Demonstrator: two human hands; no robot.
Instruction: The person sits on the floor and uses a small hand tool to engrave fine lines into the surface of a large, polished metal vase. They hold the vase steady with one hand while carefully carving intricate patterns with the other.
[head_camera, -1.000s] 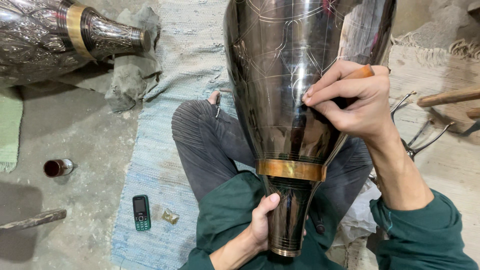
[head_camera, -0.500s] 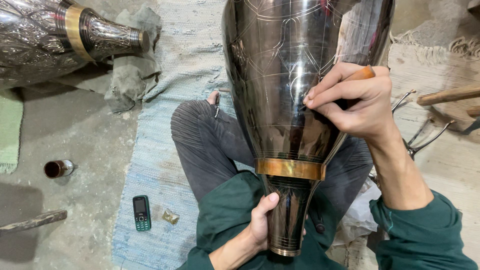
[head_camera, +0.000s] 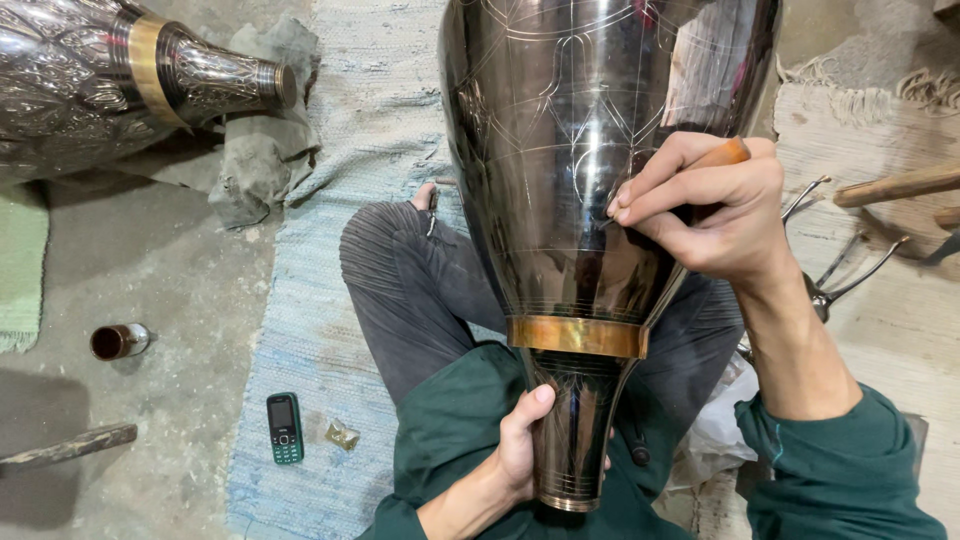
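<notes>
A large dark polished metal vase (head_camera: 580, 140) lies across my lap, its narrow neck pointing toward me, with a brass band (head_camera: 577, 336) around it and thin scratched line patterns on its body. My left hand (head_camera: 520, 445) grips the neck just below the band. My right hand (head_camera: 705, 210) rests on the vase body and pinches a small engraving tool with an orange-brown handle (head_camera: 725, 155), its tip touching the metal surface.
A second, embossed silver vase with a brass band (head_camera: 110, 75) lies at the top left on a grey cloth (head_camera: 255, 165). A green phone (head_camera: 285, 428), a small wrapper (head_camera: 343, 435) and a small tin (head_camera: 118, 341) lie at the left. Metal compasses (head_camera: 835, 270) and wooden handles (head_camera: 895, 185) sit at the right.
</notes>
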